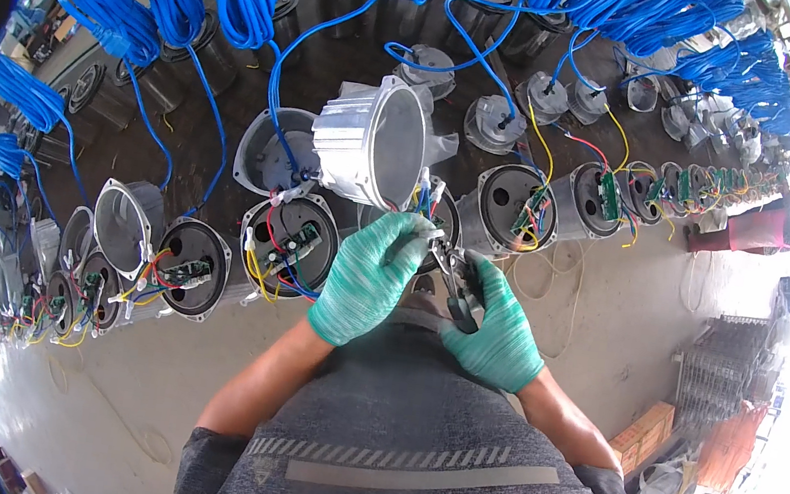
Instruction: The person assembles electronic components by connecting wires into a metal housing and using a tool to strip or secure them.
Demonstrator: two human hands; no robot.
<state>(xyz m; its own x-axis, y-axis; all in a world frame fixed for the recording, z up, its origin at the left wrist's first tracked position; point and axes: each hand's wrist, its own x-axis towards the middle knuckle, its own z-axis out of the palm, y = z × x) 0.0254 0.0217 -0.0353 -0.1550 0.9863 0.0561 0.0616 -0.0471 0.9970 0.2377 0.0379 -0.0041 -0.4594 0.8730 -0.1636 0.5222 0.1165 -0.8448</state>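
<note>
Two gloved hands work at the near edge of the bench [329, 71], head view. The left hand [371, 274] has its fingers pinched together, apparently on a pale wire end [436, 235]; the right hand [496, 330] has its fingers curled around the handles of the pliers [451, 283]. The pliers lie between the hands, just below a round casing [450, 222] and a silver housing [349, 145]; whether their jaws meet cannot be told. Likely faults: a loose pinch might let the wire end slip, and a poorly aligned squeeze could damage it or nip a fingertip, since fingertips and jaws are so close. Long axis of the pliers: slanting, nose up and left toward the left fingertips, handles down and right.
</note>
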